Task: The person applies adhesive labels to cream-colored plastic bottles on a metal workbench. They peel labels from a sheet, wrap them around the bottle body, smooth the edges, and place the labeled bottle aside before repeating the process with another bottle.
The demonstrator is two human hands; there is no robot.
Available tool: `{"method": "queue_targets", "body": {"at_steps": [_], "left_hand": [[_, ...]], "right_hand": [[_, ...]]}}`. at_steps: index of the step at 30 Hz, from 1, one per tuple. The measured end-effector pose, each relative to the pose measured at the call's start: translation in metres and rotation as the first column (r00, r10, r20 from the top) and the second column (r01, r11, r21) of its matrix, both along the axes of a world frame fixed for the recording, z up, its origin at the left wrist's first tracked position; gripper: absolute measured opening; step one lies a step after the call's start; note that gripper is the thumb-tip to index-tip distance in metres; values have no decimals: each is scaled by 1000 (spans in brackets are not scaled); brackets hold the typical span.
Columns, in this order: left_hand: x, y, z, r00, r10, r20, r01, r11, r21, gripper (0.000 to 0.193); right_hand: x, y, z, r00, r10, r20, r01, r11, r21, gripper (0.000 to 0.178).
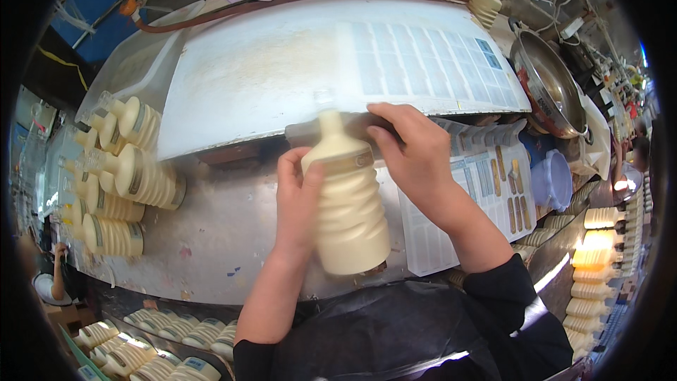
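A cream-coloured ribbed plastic bottle (349,212) stands a little tilted in front of me, its narrow neck pointing away. My left hand (296,190) is closed around the bottle's left side near the shoulder, thumb toward me. My right hand (416,155) pinches a blurred dark strip (303,131) that reaches behind the bottle's neck. What the strip is made of cannot be made out. A dark band with a mark circles the bottle's shoulder. Beyond the bottle lies a white board (268,70), with a sheet of pale labels (423,63) on its right half.
Several finished-looking bottles (151,176) lie stacked at the left. To the right are a printed sheet with brown strips (437,233), a lilac basin (552,180) and a metal pan (550,85). More bottles (592,268) line the right; others (127,353) fill the lower left.
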State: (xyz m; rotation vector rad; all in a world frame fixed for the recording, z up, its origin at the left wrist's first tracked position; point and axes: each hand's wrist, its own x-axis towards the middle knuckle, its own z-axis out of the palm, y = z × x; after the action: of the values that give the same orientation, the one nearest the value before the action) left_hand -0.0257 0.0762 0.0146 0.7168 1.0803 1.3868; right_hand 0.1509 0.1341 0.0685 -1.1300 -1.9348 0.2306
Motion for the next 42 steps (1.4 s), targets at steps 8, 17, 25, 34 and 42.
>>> {"method": "queue_targets", "body": {"at_steps": [8, 17, 25, 34, 42], "left_hand": [[-5, -4, -8, 990, 61, 130, -54, 997, -55, 27], [-7, -13, -6, 914, 93, 395, -61, 994, -91, 33], [-10, -16, -18, 879, 81, 471, -38, 994, -101, 42], [-10, -21, -4, 803, 57, 593, 32, 990, -139, 50], [1, -13, 9, 982, 72, 172, -52, 992, -118, 32]], "right_hand": [[-18, -47, 6, 937, 310, 158, -344, 895, 285, 33], [-37, -51, 25, 882, 292, 370, -395, 887, 241, 32], [-55, -56, 27, 845, 259, 467, -410, 875, 258, 35], [-62, -44, 22, 859, 345, 378, -384, 923, 29, 25], [-66, -17, 18, 993, 114, -23, -116, 968, -225, 33]]}}
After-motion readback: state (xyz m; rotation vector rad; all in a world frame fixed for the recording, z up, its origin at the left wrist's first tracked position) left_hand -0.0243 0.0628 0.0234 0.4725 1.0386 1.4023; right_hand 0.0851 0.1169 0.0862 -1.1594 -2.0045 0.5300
